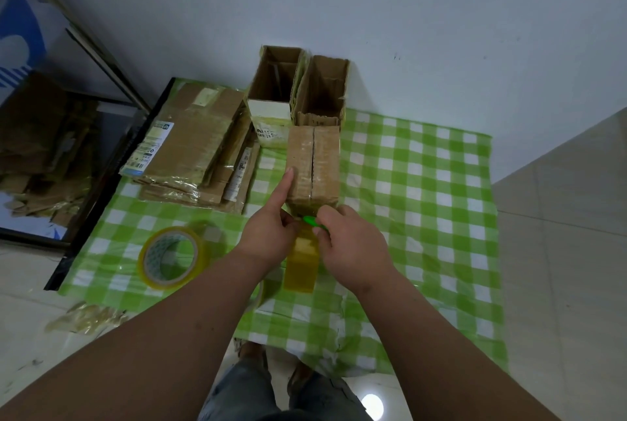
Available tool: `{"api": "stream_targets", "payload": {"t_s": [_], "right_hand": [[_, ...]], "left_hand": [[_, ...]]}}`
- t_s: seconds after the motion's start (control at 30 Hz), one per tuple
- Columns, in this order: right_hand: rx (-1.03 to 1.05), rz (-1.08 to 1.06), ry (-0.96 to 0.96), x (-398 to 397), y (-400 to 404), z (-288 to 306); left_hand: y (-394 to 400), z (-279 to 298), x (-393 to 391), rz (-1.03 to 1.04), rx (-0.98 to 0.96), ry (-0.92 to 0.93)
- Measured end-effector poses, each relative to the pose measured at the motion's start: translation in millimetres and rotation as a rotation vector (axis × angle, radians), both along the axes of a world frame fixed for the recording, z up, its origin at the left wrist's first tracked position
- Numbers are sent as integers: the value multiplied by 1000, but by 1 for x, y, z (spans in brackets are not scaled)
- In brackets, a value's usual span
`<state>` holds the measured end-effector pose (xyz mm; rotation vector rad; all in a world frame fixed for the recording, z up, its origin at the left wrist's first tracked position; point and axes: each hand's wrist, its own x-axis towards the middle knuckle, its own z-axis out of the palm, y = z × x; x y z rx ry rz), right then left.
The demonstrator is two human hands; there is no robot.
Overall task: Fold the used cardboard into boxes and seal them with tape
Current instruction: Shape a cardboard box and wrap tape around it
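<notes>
Down on the green-and-white checked cloth (424, 183), a small closed cardboard box (314, 166) lies with its two top flaps meeting along a centre seam, glossy tape already over them. The left hand (268, 234) stretches its index finger straight along the box's left edge, fingertip touching the cardboard, while its thumb and remaining fingers curl at the box's near end where a strip of yellowish tape (302, 261) comes off — the strip runs back toward the person between the two wrists. The right hand (349, 240) grips a small green cutter (314, 222), fingers curled round it, its tip at the tape just beside the box's near edge.

Behind the closed box, against the white wall, stand two open boxes (298, 88), side by side and touching, both upright with their tops open. To the left lies a stack of flattened cardboard (196, 149), some pieces bearing printed labels and old tape. A roll of clear tape (171, 257) lies on the cloth left of the left forearm, well apart from the box. Crumpled tape scraps (84, 319) lie on the pale floor off the cloth's near-left corner — and further flattened cardboard shows in a dark framed glass panel (51, 149) at far left.
</notes>
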<state>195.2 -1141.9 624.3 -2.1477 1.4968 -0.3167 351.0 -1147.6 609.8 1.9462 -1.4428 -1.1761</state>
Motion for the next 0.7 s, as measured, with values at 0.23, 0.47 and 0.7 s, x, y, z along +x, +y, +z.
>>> {"api": "stream_targets", "payload": {"t_s": [0.23, 0.47, 0.7], "right_hand": [[32, -169, 78, -35, 5, -12], [295, -334, 83, -51, 16, -40], [338, -403, 151, -39, 19, -54]], "left_hand": [[-1, 2, 0, -4, 13, -13], [1, 5, -1, -9, 16, 4], [2, 4, 0, -21, 14, 9]]}}
